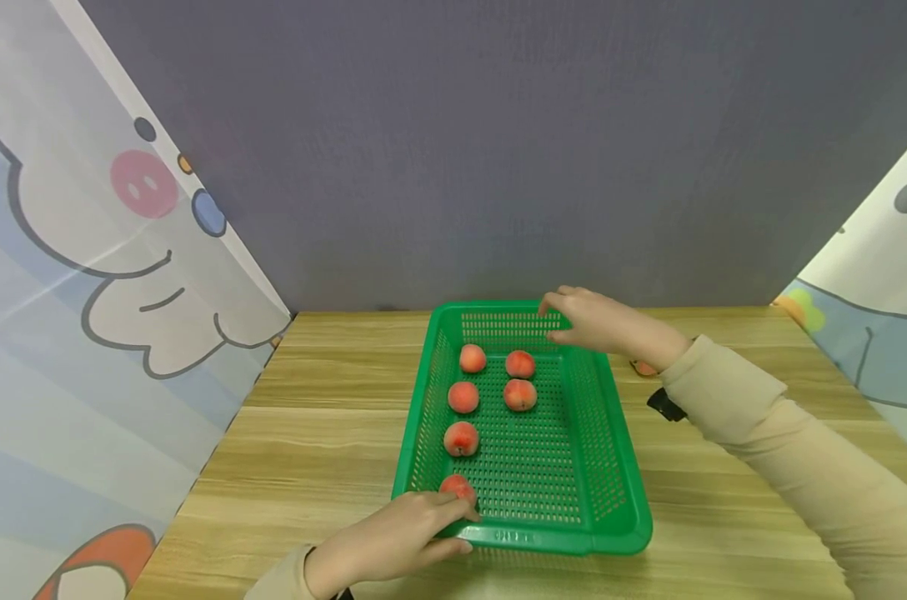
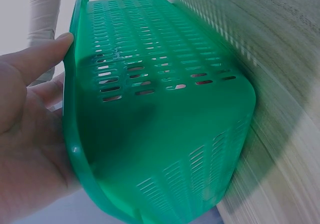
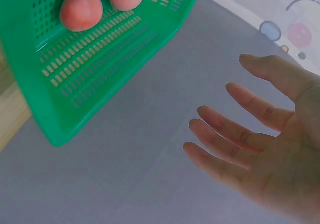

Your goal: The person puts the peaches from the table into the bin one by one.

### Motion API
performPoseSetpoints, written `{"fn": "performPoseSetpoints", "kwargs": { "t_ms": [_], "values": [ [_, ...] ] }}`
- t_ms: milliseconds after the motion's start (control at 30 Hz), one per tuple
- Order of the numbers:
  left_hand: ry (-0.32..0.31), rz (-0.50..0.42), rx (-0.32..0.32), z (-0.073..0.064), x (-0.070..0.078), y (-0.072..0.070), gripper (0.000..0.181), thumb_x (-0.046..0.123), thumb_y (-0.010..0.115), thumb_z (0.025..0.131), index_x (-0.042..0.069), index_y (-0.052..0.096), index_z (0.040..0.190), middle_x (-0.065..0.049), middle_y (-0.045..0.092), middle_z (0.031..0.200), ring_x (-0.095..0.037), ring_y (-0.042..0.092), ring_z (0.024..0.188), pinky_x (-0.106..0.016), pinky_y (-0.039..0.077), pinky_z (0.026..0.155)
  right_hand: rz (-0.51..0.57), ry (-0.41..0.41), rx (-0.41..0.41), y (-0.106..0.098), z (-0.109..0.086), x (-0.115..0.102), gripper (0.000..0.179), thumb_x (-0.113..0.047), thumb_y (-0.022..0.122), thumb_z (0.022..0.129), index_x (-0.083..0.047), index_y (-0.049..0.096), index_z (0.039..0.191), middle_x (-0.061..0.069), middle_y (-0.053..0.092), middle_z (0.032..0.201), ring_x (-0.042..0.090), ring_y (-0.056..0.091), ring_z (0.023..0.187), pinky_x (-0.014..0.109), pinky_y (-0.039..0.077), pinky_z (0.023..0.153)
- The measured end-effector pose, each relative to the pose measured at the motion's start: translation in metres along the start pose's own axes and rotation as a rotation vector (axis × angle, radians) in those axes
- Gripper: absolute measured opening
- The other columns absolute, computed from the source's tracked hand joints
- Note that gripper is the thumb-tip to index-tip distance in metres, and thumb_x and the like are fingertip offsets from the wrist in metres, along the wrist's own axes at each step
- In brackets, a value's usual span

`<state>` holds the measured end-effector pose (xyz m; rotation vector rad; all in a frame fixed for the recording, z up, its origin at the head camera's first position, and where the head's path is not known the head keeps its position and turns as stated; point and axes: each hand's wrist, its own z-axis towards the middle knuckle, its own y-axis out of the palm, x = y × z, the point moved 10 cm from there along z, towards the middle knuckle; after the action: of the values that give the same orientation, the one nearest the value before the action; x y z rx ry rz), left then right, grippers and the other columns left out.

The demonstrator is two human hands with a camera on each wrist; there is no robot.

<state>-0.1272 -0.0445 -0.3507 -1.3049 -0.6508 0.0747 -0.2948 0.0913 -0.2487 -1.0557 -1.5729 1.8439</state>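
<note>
A green plastic basket (image 1: 631, 500) with slotted walls stands on the wooden table, and several red-pink peaches (image 1: 461, 439) lie in it, mostly along its left side. My left hand (image 1: 397, 533) grips the near rim by the left corner, fingers over the edge and thumb outside; these fingers partly cover the nearest peach (image 1: 457, 487). In the left wrist view the thumb lies against the basket's rim (image 2: 75, 149). Over the far right corner hovers my right hand (image 1: 592, 321), fingers spread and holding nothing. The right wrist view shows that hand's palm apart from the basket.
Behind the basket rises a grey wall (image 1: 498, 150). Cartoon-printed panels flank the wooden table (image 1: 326, 417) on the left and right. A small orange, dark-edged thing (image 1: 643, 367) lies right of the basket, partly hidden by the right wrist.
</note>
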Motion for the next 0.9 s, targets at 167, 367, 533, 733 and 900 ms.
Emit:
{"fn": "performPoseSetpoints", "kwargs": {
  "t_ms": [167, 367, 533, 733, 900],
  "values": [
    [0.008, 0.013, 0.004, 0.0, 0.001, -0.001, 0.027, 0.028, 0.048, 0.091, 0.011, 0.055, 0.11, 0.005, 0.06, 0.103, -0.004, 0.056, 0.096, -0.019, 0.045, 0.079, 0.019, 0.025, 0.013, -0.003, -0.007, 0.017, 0.031, -0.014, 0.06, 0.084, 0.0, 0.053, 0.11, 0.019, 0.052, 0.108, 0.035, 0.052, 0.098, 0.044, 0.045, 0.078],
    [0.013, 0.022, 0.011, 0.0, 0.003, -0.003, 0.026, 0.029, 0.048, 0.091, 0.011, 0.055, 0.109, 0.006, 0.06, 0.102, -0.004, 0.056, 0.095, -0.019, 0.044, 0.078, 0.073, 0.054, 0.04, -0.009, -0.016, 0.037, 0.033, -0.012, 0.059, 0.084, 0.004, 0.051, 0.111, 0.019, 0.052, 0.107, 0.034, 0.051, 0.097, 0.044, 0.044, 0.079],
    [0.01, 0.024, 0.011, 0.0, 0.002, -0.002, 0.027, 0.03, 0.047, 0.091, 0.011, 0.055, 0.109, 0.006, 0.061, 0.102, -0.004, 0.056, 0.094, -0.018, 0.044, 0.078, 0.108, 0.086, 0.059, -0.012, -0.022, 0.054, 0.032, -0.011, 0.058, 0.085, 0.005, 0.051, 0.112, 0.021, 0.051, 0.109, 0.036, 0.048, 0.103, 0.047, 0.042, 0.083],
    [0.003, 0.023, -0.002, 0.0, 0.002, -0.002, 0.026, 0.028, 0.049, 0.091, 0.011, 0.055, 0.109, 0.006, 0.06, 0.103, -0.004, 0.056, 0.095, -0.019, 0.045, 0.079, 0.122, 0.111, 0.091, -0.015, -0.027, 0.07, 0.031, -0.012, 0.056, 0.085, 0.006, 0.052, 0.111, 0.024, 0.053, 0.107, 0.037, 0.048, 0.1, 0.049, 0.041, 0.082],
    [-0.016, 0.021, -0.013, 0.0, 0.003, -0.003, 0.026, 0.029, 0.048, 0.091, 0.012, 0.056, 0.109, 0.006, 0.06, 0.103, -0.004, 0.055, 0.096, -0.021, 0.045, 0.079, 0.128, 0.128, 0.109, -0.012, -0.031, 0.084, 0.032, -0.01, 0.056, 0.085, 0.008, 0.052, 0.11, 0.025, 0.053, 0.107, 0.038, 0.049, 0.099, 0.049, 0.04, 0.082]
  ]
}}
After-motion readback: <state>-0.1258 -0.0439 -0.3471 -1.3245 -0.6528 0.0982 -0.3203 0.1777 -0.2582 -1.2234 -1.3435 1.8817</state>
